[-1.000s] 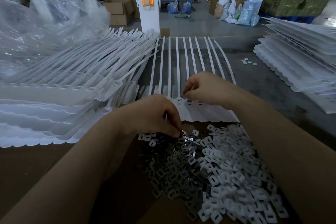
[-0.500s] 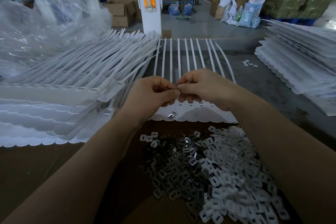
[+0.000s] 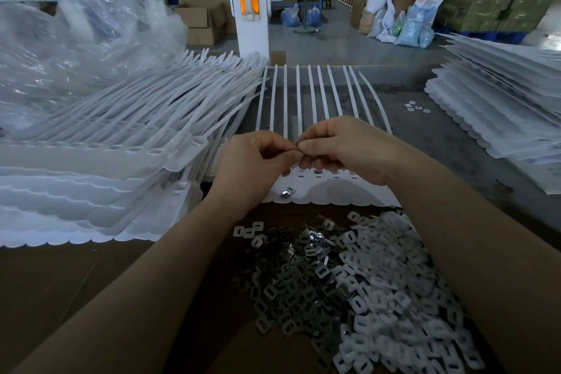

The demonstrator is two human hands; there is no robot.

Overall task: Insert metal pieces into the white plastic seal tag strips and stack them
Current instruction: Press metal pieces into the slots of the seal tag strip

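Seal tag strip (image 3: 321,188) lies flat on desk (image 3: 440,143) just under both hands, left hand (image 3: 255,161) and right hand (image 3: 340,146) fingertips pinched together above its slot row, pinched item too small to tell, loose metal piece (image 3: 287,192) on strip below.

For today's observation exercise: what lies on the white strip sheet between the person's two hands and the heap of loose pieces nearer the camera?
In the head view, one loose metal piece lies on the white strip sheet, between the hands and the heap of loose pieces.
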